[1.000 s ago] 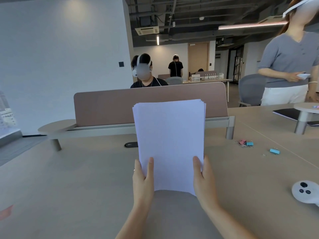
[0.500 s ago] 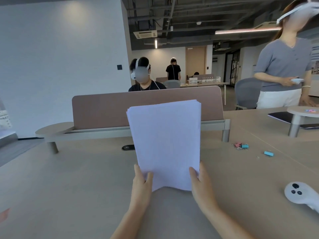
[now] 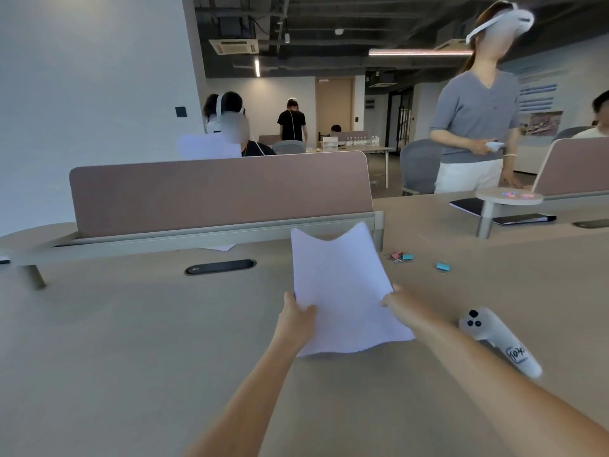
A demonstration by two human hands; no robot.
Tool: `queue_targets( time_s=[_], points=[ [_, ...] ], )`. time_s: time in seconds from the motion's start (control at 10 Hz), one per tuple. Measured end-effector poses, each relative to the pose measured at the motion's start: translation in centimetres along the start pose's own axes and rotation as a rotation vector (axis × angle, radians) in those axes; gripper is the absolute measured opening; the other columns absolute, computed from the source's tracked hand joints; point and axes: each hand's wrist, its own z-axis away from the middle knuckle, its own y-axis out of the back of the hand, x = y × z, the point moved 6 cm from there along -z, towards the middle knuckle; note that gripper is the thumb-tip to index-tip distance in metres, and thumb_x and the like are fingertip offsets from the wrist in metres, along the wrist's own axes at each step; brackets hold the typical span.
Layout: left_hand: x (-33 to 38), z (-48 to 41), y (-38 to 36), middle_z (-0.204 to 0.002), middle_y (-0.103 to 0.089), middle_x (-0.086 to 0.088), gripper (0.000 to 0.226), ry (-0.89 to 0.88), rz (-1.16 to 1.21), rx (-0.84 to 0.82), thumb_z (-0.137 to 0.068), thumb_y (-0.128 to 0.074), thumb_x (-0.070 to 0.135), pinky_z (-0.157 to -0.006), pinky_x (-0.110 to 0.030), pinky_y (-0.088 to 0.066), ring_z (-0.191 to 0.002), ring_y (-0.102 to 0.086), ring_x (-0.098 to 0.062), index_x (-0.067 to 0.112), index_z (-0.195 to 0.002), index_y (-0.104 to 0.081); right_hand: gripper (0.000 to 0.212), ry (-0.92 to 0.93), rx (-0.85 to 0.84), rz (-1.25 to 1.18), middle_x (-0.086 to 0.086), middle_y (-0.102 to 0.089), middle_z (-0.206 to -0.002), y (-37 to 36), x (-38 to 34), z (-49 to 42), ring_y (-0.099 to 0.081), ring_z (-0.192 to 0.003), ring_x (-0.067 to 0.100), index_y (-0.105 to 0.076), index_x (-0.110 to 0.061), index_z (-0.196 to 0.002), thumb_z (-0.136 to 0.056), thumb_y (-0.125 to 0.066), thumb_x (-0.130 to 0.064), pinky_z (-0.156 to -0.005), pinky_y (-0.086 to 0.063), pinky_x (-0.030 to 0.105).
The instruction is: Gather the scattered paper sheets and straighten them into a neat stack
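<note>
The paper stack (image 3: 342, 288) is held above the beige desk (image 3: 131, 341), near the middle of the scene, tilted away from the viewer with its near edge lowest. Its far edge sags in the centre, so the two far corners stand up like points. The sheets look roughly aligned (the picture is too soft to judge the edges closely).

The left hand (image 3: 296, 316) grips the stack's left edge, thumb on the top face and fingers hidden beneath. The right hand (image 3: 397, 303) pinches the right edge at about the same height, fingers curled round it.

Just right of the right forearm, a white controller (image 3: 494, 338) lies on the desk. Farther away and to the right sit a small cluster of pink and teal binder clips (image 3: 400, 256), with one more teal clip (image 3: 443, 266) apart from them. To the left, a dark cable slot (image 3: 220, 267) is set into the desk. Beyond stands a mauve divider panel (image 3: 217, 192), with a loose sheet (image 3: 219, 247) peeking out at its foot.
</note>
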Motion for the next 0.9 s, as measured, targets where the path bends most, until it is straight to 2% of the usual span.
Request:
queue_targets(
  time_s=[0.1,0.2,0.3,0.4,0.5,0.6,0.7,0.8,0.9],
  points=[
    [0.3,-1.6,-3.1,-0.137,-0.058,-0.015,0.049,0.086,-0.070,-0.089,-0.103,-0.046,0.019,-0.091,-0.038,-0.046,-0.114,-0.059,-0.034,0.008,-0.149,-0.034,0.050,-0.135,-0.009,0.122,0.017,-0.051,-0.136,1.4,1.8,-1.8,-0.048,-0.105,0.030,-0.044,-0.003,-0.144,-0.095,-0.052,-0.006,-0.083,-0.035,0.030],
    [1.2,-2.8,-4.8,-0.153,-0.049,-0.023,0.059,0.143,-0.122,-0.122,-0.105,-0.046,0.019,-0.101,-0.040,-0.045,-0.136,-0.053,-0.039,0.001,-0.156,-0.024,0.036,-0.174,-0.012,0.160,0.020,-0.052,-0.130,2.3,2.5,-3.4,-0.051,-0.106,0.031,-0.052,0.002,-0.130,-0.094,-0.049,-0.005,-0.080,-0.030,0.030],
    [1.9,-3.5,-5.5,-0.158,-0.043,-0.024,0.069,0.205,-0.159,-0.146,-0.106,-0.048,0.022,-0.107,-0.042,-0.046,-0.140,-0.051,-0.039,-0.004,-0.160,-0.013,0.026,-0.177,-0.003,0.201,0.013,-0.059,-0.111,2.7,2.5,-4.5,-0.054,-0.091,0.024,-0.056,0.002,-0.119,-0.096,-0.046,-0.006,-0.071,-0.028,0.029],
    [1.9,-4.1,-5.7,-0.156,-0.048,-0.017,0.068,0.277,-0.141,-0.214,-0.101,-0.050,0.025,-0.085,-0.044,-0.065,-0.109,-0.071,-0.036,0.000,-0.160,-0.028,0.003,-0.172,-0.004,0.277,0.004,-0.041,-0.081,2.9,1.8,-5.3,-0.037,-0.069,0.020,-0.044,-0.008,-0.099,-0.096,-0.045,-0.007,-0.056,-0.023,0.029],
    [2.5,-4.0,-5.3,-0.120,-0.068,-0.015,0.037,0.316,-0.130,-0.273,-0.099,-0.045,0.018,-0.079,-0.051,-0.066,-0.095,-0.072,-0.039,0.003,-0.129,-0.059,0.003,-0.162,-0.009,0.342,0.006,-0.045,-0.085,3.5,1.3,-5.9,-0.044,-0.073,0.021,-0.045,-0.007,-0.099,-0.097,-0.045,-0.009,-0.054,-0.027,0.027],
    [3.6,-4.0,-4.2,-0.088,-0.065,-0.011,0.024,0.313,-0.096,-0.252,-0.103,-0.041,0.013,-0.081,-0.050,-0.062,-0.084,-0.070,-0.034,0.004,-0.114,-0.060,0.016,-0.146,-0.014,0.314,0.008,-0.048,-0.106,3.9,1.1,-6.4,-0.054,-0.099,0.029,-0.050,-0.009,-0.110,-0.096,-0.051,-0.017,-0.075,-0.043,0.030],
    [4.0,-4.0,-3.3,-0.088,-0.065,-0.018,0.024,0.324,-0.094,-0.262,-0.103,-0.041,0.009,-0.093,-0.056,-0.059,-0.102,-0.074,-0.043,0.001,-0.115,-0.059,0.024,-0.131,-0.001,0.245,0.009,-0.054,-0.110,4.4,0.9,-6.9,-0.054,-0.097,0.029,-0.053,-0.006,-0.112,-0.095,-0.053,-0.023,-0.078,-0.040,0.029],
    [4.1,-3.9,-2.7,-0.087,-0.066,-0.023,0.020,0.343,-0.129,-0.248,-0.103,-0.041,0.008,-0.097,-0.059,-0.058,-0.112,-0.072,-0.051,-0.001,-0.115,-0.055,0.026,-0.103,0.020,0.241,0.010,-0.059,-0.105,4.5,0.9,-7.6,-0.058,-0.092,0.029,-0.056,-0.005,-0.110,-0.090,-0.051,-0.022,-0.068,-0.041,0.028],
    [4.0,-2.9,-2.8,-0.111,-0.068,-0.031,0.034,0.370,-0.163,-0.266,-0.105,-0.042,0.012,-0.096,-0.054,-0.060,-0.109,-0.073,-0.049,0.004,-0.136,-0.053,0.019,-0.064,0.024,0.293,0.007,-0.054,-0.103,4.3,1.1,-7.6,-0.054,-0.090,0.028,-0.050,-0.010,-0.106,-0.090,-0.049,-0.021,-0.059,-0.037,0.027]
  ],
)
